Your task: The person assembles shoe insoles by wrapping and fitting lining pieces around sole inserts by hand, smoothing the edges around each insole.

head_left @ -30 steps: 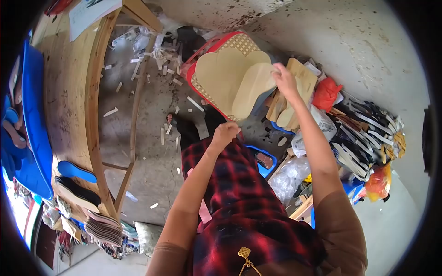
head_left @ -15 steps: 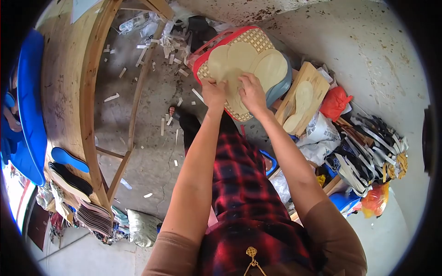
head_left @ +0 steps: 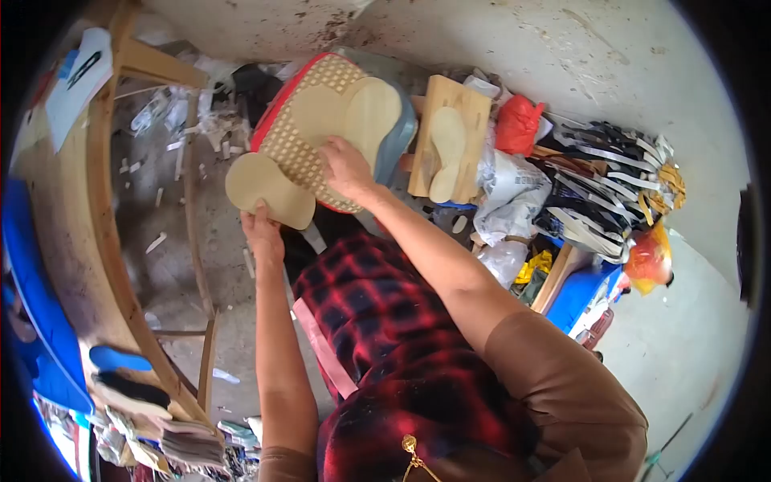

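My left hand [head_left: 262, 234] grips the near edge of a beige insole [head_left: 269, 186], thumb on top, and holds it out past the left side of the woven surface. My right hand [head_left: 347, 170] rests over the lower end of a second beige insole [head_left: 315, 114], its fingers slightly bent and touching it. Another pale insole [head_left: 374, 112] overlaps that one on the right. They lie on a tan woven surface [head_left: 287, 127] with a red rim. My right palm partly hides the insoles' lower ends.
A wooden board [head_left: 474, 132] carrying a pale insole [head_left: 447, 149] is right of the woven surface. Beyond are a red bag [head_left: 519, 124], a white plastic bag [head_left: 514, 193] and piled straps [head_left: 602, 177]. A wooden table [head_left: 68, 257] stands at left; scraps litter the floor.
My left hand has moved left and drawn one insole away from the pile. My right hand has stayed at the remaining insoles. The view has shifted to the right.
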Action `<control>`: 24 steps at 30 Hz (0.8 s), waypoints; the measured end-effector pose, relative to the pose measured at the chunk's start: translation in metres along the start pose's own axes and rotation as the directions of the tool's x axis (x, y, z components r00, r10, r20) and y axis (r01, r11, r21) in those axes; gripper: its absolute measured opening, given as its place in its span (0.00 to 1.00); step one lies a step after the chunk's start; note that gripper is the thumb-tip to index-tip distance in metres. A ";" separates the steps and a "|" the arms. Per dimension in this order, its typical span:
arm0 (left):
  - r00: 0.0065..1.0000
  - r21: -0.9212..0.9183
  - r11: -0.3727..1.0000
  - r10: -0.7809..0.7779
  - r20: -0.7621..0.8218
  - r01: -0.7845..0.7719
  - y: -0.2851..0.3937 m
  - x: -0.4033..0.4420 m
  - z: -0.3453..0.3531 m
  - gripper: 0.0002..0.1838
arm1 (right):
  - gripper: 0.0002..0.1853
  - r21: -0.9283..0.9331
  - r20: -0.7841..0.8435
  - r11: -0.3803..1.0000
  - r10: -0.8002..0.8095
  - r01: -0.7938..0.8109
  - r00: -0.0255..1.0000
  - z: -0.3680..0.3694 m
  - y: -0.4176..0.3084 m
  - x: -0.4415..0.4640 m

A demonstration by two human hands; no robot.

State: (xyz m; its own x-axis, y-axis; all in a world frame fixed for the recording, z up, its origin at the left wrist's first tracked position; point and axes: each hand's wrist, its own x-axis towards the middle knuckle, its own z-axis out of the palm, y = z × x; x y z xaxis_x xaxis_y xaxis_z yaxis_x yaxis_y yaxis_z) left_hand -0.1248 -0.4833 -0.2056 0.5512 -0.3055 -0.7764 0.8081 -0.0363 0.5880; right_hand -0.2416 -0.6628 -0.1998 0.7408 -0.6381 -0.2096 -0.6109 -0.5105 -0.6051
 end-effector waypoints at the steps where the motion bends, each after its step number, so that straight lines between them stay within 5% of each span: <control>1: 0.999 -0.022 0.999 0.035 0.036 -0.034 0.007 -0.008 -0.004 0.18 | 0.17 0.057 0.030 0.998 0.029 -0.030 0.999 -0.005 -0.010 0.001; 3: 0.989 -0.064 0.992 0.118 0.089 -0.113 0.017 -0.029 -0.006 0.18 | 0.21 0.377 0.124 0.911 0.132 -0.170 0.983 -0.013 -0.033 -0.010; 5: 0.982 -0.118 0.981 0.166 0.094 -0.154 0.035 -0.056 -0.004 0.16 | 0.23 0.654 0.492 0.654 0.016 -0.382 0.870 -0.046 -0.067 -0.021; 8: 0.984 -0.175 0.971 0.174 0.037 -0.165 0.063 -0.094 -0.008 0.11 | 0.15 0.614 0.638 0.679 -0.126 -0.403 0.760 -0.070 -0.108 -0.045; 9: 0.984 -0.221 0.961 0.176 0.027 -0.166 0.078 -0.110 -0.009 0.10 | 0.10 0.484 0.590 0.860 -0.183 -0.163 0.787 -0.080 -0.122 -0.050; 11: 0.994 -0.189 0.977 0.105 0.022 -0.099 0.100 -0.142 -0.031 0.12 | 0.09 0.470 0.604 0.864 -0.164 -0.182 0.780 -0.099 -0.169 -0.059; 14: 0.995 -0.098 0.991 0.098 0.036 -0.094 0.126 -0.210 -0.059 0.15 | 0.09 0.694 0.499 0.692 -0.262 -0.199 0.826 -0.065 -0.200 -0.076; 15: 0.982 0.072 0.979 0.186 0.035 -0.189 0.137 -0.244 -0.060 0.15 | 0.08 0.733 0.439 0.665 -0.296 -0.147 0.848 -0.053 -0.214 -0.081; 18: 0.979 -0.109 0.975 0.182 -0.094 -0.192 0.140 -0.293 -0.096 0.14 | 0.10 0.523 0.669 0.850 -0.363 -0.063 0.649 -0.076 -0.294 -0.088; 20: 0.954 -0.117 0.962 0.220 -0.206 -0.247 0.150 -0.321 -0.121 0.12 | 0.15 0.369 0.576 0.908 -0.392 0.200 0.717 -0.067 -0.335 -0.110; 21: 0.933 -0.107 0.952 0.253 -0.256 -0.288 0.150 -0.330 -0.138 0.11 | 0.21 0.396 0.418 0.828 -0.548 0.398 0.725 -0.076 -0.362 -0.118; 23: 0.898 -0.167 0.925 0.269 -0.347 -0.342 0.159 -0.347 -0.161 0.08 | 0.17 0.480 0.223 0.514 -0.855 0.711 0.468 -0.075 -0.403 -0.117; 24: 0.900 -0.243 0.891 0.302 -0.315 -0.384 0.163 -0.354 -0.173 0.07 | 0.15 0.582 0.269 0.406 -0.914 0.704 0.305 -0.072 -0.419 -0.119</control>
State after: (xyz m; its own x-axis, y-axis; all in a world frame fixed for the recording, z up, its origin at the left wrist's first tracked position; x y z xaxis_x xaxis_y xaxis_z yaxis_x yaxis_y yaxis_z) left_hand -0.1525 -0.2166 0.1254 0.8053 0.0140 -0.5927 0.5589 0.3157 0.7668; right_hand -0.0938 -0.4144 0.1346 0.8591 0.4270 0.2822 0.4360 -0.3218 -0.8405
